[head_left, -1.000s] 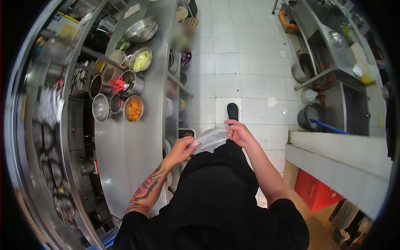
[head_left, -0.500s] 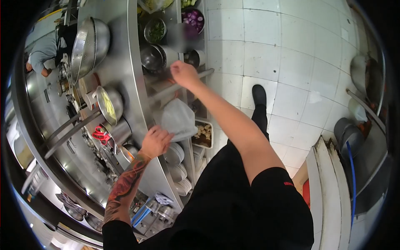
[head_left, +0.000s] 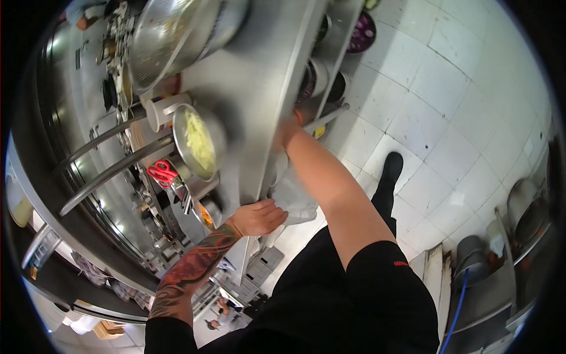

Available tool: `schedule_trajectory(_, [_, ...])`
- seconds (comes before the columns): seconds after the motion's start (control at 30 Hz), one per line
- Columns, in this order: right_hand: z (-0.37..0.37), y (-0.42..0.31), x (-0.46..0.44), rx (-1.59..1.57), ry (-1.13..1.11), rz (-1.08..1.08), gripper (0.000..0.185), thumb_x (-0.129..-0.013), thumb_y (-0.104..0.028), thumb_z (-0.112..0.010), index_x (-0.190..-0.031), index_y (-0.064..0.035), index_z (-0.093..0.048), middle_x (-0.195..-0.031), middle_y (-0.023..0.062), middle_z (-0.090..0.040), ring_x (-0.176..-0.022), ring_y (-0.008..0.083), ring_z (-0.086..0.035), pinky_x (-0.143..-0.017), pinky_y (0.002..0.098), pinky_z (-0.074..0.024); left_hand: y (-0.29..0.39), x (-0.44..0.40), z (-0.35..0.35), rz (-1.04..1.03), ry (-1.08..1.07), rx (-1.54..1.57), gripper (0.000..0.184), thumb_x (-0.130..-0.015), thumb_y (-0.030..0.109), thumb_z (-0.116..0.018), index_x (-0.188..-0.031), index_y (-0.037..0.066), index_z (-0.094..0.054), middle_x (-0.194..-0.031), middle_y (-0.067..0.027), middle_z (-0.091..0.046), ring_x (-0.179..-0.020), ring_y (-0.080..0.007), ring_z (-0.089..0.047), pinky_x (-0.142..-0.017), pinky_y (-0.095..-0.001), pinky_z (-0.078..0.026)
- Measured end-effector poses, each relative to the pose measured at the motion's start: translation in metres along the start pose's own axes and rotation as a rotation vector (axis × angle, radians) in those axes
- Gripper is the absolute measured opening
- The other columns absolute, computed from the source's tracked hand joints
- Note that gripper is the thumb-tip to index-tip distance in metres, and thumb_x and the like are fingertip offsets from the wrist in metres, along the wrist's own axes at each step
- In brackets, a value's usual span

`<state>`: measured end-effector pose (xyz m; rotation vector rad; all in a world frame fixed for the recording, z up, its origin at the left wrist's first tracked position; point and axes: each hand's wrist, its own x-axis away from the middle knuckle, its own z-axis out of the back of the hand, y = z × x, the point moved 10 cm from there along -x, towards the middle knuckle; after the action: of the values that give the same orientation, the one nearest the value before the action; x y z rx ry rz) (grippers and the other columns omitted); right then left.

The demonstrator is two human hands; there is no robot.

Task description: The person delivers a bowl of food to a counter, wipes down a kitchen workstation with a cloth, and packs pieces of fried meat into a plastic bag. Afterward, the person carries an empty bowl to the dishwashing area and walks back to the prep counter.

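My left hand is closed on the edge of a clear plastic bag, which hangs beside the counter's front edge. Just past the bag, my right hand reaches in at the edge of the steel counter, close to the shelves below it. Motion blur and the counter edge hide its fingers, so its grip is unclear. Something orange shows right by it. On the counter near my left forearm stand a metal bowl of pale green strips, red-handled scissors and a small bowl with orange bits.
Large metal bowls stand farther along the counter. Lower shelves hold a bowl of purple onions and other containers. A rail juts out near my right hand. Pans and a bucket stand at right; other people are in the background.
My view has turned and shifted closer to the counter. My right hand has dropped from above the shelf bowls to the counter edge; my left hand still holds the bag.
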<state>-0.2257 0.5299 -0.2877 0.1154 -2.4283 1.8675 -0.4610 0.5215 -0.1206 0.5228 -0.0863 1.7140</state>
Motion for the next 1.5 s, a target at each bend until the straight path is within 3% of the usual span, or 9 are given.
schedule_trajectory(0.17, [-0.027, 0.002, -0.012, 0.059, -0.052, -0.023, 0.028, -0.089, -0.022, -0.051, -0.105, -0.0032, -0.065, -0.094, 0.0223, -0.068, -0.089, 0.0369, -0.066, -0.08, 0.0423, -0.0524, 0.0, 0.002, 0.009, -0.051, 0.058, -0.031, 0.029, -0.075, 0.019, -0.06, -0.102, 0.011, -0.066, -0.085, 0.0027, -0.057, -0.086, -0.0128, -0.06, -0.096, -0.0279, -0.042])
schedule_trajectory(0.3, [-0.043, 0.002, -0.016, 0.108, -0.072, -0.027, 0.028, -0.089, -0.022, -0.051, -0.105, -0.0029, -0.065, -0.094, 0.0223, -0.068, -0.089, 0.0369, -0.066, -0.079, 0.0422, -0.0524, 0.001, 0.009, 0.004, -0.035, 0.126, 0.028, 0.02, -0.072, 0.017, -0.058, -0.09, 0.009, -0.061, -0.088, 0.0007, -0.055, -0.088, -0.0146, -0.057, -0.1, -0.029, -0.04])
schedule_trajectory(0.7, [-0.03, 0.005, -0.042, 0.088, -0.037, 0.004, 0.028, -0.089, -0.021, -0.052, -0.104, -0.002, -0.065, -0.093, 0.0222, -0.068, -0.087, 0.0368, -0.065, -0.079, 0.0419, -0.0523, 0.0, 0.012, 0.004, -0.051, 0.111, 0.03, 0.027, -0.073, 0.016, -0.057, -0.098, 0.008, -0.063, -0.087, 0.0017, -0.054, -0.086, -0.0123, -0.057, -0.099, -0.0285, -0.041])
schedule_trajectory(1.03, [-0.006, -0.008, -0.057, 0.059, 0.018, 0.047, 0.028, -0.089, -0.021, -0.052, -0.104, -0.0013, -0.064, -0.093, 0.0222, -0.068, -0.086, 0.0367, -0.065, -0.078, 0.0417, -0.0521, 0.0, 0.01, 0.008, -0.055, 0.131, 0.022, 0.021, -0.077, 0.017, -0.054, -0.095, 0.007, -0.06, -0.087, -0.0007, -0.053, -0.088, -0.0146, -0.056, -0.103, -0.0303, -0.037])
schedule_trajectory(1.1, [0.003, -0.014, -0.055, 0.047, 0.035, 0.058, 0.028, -0.089, -0.021, -0.052, -0.104, -0.0012, -0.064, -0.093, 0.0222, -0.068, -0.086, 0.0367, -0.065, -0.078, 0.0417, -0.0521, 0.002, 0.011, 0.006, -0.073, 0.114, 0.012, 0.034, -0.072, 0.018, -0.057, -0.104, 0.005, -0.064, -0.09, -0.0001, -0.058, -0.089, -0.0165, -0.058, -0.098, -0.0299, -0.042])
schedule_trajectory(1.4, [0.098, -0.056, -0.026, -0.039, 0.172, 0.15, 0.027, -0.089, -0.021, -0.052, -0.103, -0.0005, -0.064, -0.092, 0.0221, -0.068, -0.085, 0.0366, -0.065, -0.078, 0.0414, -0.052, -0.001, 0.011, 0.01, -0.047, 0.068, 0.059, 0.036, -0.075, 0.023, -0.057, -0.106, 0.006, -0.062, -0.092, -0.0018, -0.058, -0.095, -0.0181, -0.058, -0.099, -0.0316, -0.041])
schedule_trajectory(1.43, [0.114, -0.062, -0.019, 0.033, 0.168, 0.173, 0.027, -0.089, -0.02, -0.052, -0.103, -0.0004, -0.064, -0.092, 0.0221, -0.068, -0.084, 0.0366, -0.065, -0.078, 0.0414, -0.052, -0.001, 0.012, 0.006, -0.038, 0.039, 0.081, 0.036, -0.075, 0.025, -0.058, -0.106, 0.007, -0.062, -0.093, -0.0019, -0.057, -0.096, -0.0184, -0.057, -0.099, -0.0322, -0.041])
schedule_trajectory(1.47, [0.129, -0.068, -0.008, 0.349, 0.127, 0.361, 0.023, -0.088, -0.014, -0.052, -0.101, 0.0027, -0.062, -0.091, 0.0233, -0.066, -0.082, 0.0361, -0.064, -0.076, 0.0414, -0.0508, -0.001, 0.013, -0.003, -0.016, 0.047, 0.053, 0.035, -0.076, 0.028, -0.059, -0.106, 0.009, -0.062, -0.095, -0.0021, -0.057, -0.101, -0.0187, -0.057, -0.102, -0.0326, -0.039])
schedule_trajectory(1.5, [0.156, -0.079, 0.004, 0.524, 0.089, -0.091, 0.021, -0.088, -0.011, -0.051, -0.1, 0.003, -0.061, -0.084, 0.0238, -0.064, -0.079, 0.0378, -0.064, -0.071, 0.0433, -0.0508, 0.001, 0.012, 0.007, -0.029, 0.085, 0.039, 0.035, -0.076, 0.028, -0.059, -0.106, 0.009, -0.062, -0.095, -0.0021, -0.057, -0.101, -0.0187, -0.057, -0.102, -0.0326, -0.039])
